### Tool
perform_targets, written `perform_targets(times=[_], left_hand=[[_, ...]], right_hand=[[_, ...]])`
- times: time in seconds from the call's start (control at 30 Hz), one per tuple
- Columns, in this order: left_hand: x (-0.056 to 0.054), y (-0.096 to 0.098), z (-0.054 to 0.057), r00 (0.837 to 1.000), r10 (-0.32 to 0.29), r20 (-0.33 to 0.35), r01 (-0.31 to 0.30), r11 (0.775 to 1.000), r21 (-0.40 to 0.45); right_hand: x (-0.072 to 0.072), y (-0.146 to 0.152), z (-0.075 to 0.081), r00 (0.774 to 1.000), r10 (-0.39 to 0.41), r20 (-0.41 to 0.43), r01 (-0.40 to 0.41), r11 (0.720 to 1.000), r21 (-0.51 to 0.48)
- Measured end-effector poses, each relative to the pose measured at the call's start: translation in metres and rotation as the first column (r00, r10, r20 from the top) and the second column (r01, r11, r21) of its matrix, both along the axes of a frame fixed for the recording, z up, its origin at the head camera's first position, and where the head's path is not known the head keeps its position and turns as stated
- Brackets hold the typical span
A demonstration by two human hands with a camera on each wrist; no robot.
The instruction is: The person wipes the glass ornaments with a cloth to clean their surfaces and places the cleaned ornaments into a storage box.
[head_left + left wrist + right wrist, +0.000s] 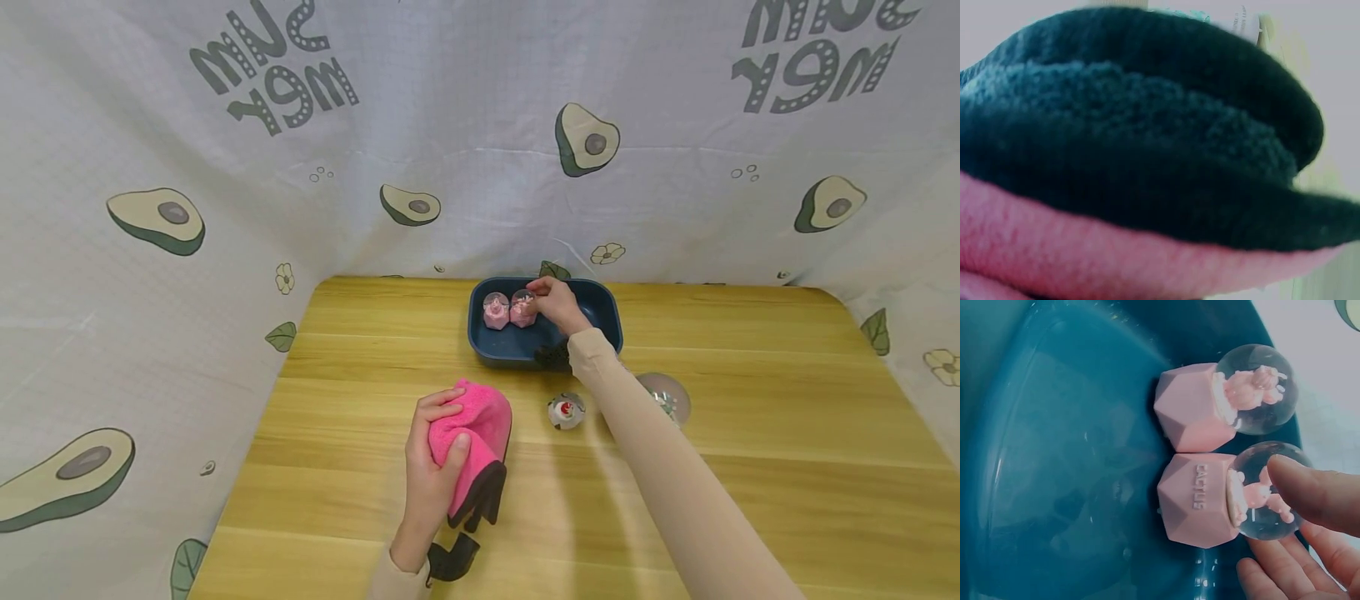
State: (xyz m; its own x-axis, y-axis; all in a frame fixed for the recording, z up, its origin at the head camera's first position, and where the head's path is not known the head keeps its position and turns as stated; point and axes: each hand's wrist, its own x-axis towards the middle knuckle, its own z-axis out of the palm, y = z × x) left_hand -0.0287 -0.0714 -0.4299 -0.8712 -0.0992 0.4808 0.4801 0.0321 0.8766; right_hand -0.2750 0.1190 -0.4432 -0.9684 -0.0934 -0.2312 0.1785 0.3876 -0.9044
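Note:
My right hand (557, 305) reaches into a dark blue tray (506, 354) and pinches the clear globe of a small pink snow globe (1200, 500). The thumb lies over the globe, with fingers behind it. "CACTUS" stands in raised letters on its faceted base. A second pink snow globe (1191, 406) stands upright right beside it, bases touching or nearly so. My left hand (435, 446) grips a bunched pink cloth (483, 421) with dark edging, held over the table. In the left wrist view, the folded cloth (1116, 250) fills most of the picture.
In front of the tray, a small snow globe (566, 411) with a red and white figure stands on the wooden table (337, 467). A larger clear globe (670, 397) is partly behind my right forearm. White patterned fabric (480, 167) encloses the table's back and sides.

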Motion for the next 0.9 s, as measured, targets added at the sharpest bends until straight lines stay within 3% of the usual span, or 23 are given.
perform_targets(times=[0.23,0.37,0.5,0.7,0.9], left_hand=[[0.0,0.0,0.001,1.0,0.005,0.005,-0.005,1.0,-0.003],[-0.001,0.0,0.001,1.0,0.001,-0.002,-0.001,1.0,0.002],[-0.002,-0.001,0.001,1.0,0.003,0.0,-0.003,1.0,0.006],[-0.003,-0.001,0.002,1.0,0.005,-0.004,-0.005,1.0,-0.003],[-0.003,0.0,0.002,1.0,-0.001,0.001,0.001,1.0,-0.003]], right_hand=[[0.0,0.006,0.007,0.999,-0.029,0.035,0.033,0.99,-0.137],[0.006,0.008,0.019,1.0,-0.017,-0.007,0.015,0.965,-0.261],[0.016,0.01,0.032,0.996,-0.025,-0.086,-0.01,0.924,-0.382],[0.032,0.015,0.045,0.987,-0.073,-0.146,-0.019,0.837,-0.546],[0.049,0.021,0.054,0.972,-0.115,-0.205,-0.042,0.772,-0.634]])
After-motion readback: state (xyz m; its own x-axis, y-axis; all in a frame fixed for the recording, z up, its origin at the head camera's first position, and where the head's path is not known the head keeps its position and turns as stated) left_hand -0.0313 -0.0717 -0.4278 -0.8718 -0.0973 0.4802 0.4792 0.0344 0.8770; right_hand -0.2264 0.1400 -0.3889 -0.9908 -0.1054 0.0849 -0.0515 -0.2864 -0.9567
